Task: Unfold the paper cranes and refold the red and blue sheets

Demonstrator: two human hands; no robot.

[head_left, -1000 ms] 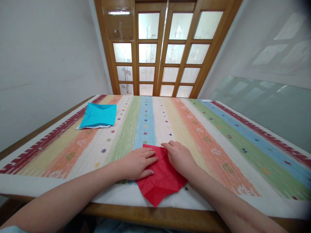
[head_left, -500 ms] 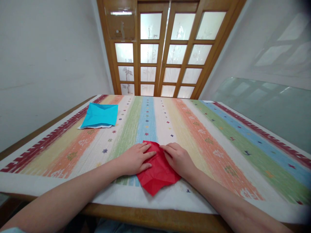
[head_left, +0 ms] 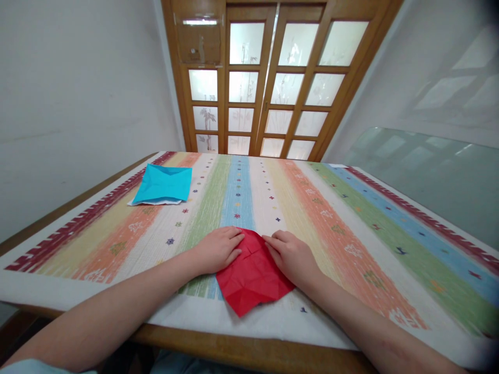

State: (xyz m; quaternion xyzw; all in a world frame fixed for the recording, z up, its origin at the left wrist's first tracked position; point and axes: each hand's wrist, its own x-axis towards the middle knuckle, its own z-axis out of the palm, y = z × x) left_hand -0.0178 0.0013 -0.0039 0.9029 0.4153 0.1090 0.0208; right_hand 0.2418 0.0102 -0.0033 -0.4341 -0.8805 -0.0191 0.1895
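Striped tablecloth, wood-frame glass doors behind, white walls.

The left hand and right hand cover the red paper's far side edges. The blue paper hides most of a white sheet beneath it. Both forearms run off the bottom edge. The door panes are frosted, blurring what lies behind.

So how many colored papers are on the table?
2. A creased red paper sheet lies near the front edge, under both hands. A folded bright blue paper lies at the far left, with a white sheet showing beneath it. More could be hidden.
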